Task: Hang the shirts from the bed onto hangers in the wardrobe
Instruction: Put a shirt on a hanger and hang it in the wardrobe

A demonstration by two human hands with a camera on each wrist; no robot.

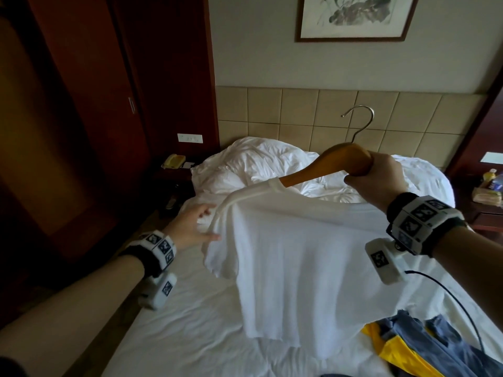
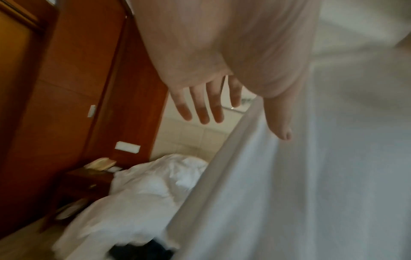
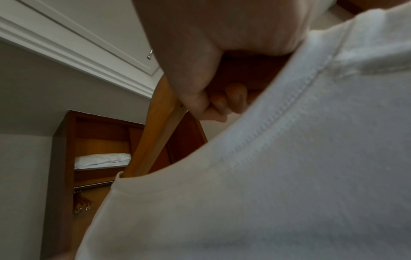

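You're mid-threading: right hand (image 1: 381, 180) fisted round the hanger (image 1: 330, 164), one arm already inside the shirt (image 1: 313, 254) held up over the bed (image 1: 177, 336), left hand (image 1: 190, 227) spread flat at the shoulder seam; next, probably work the collar over the other arm.

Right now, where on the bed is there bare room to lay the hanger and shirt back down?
Bare sheet on the bed lies under the left hand, left of the white shirt. Crowded: rumpled duvet by the headboard, yellow and grey clothes bottom right.
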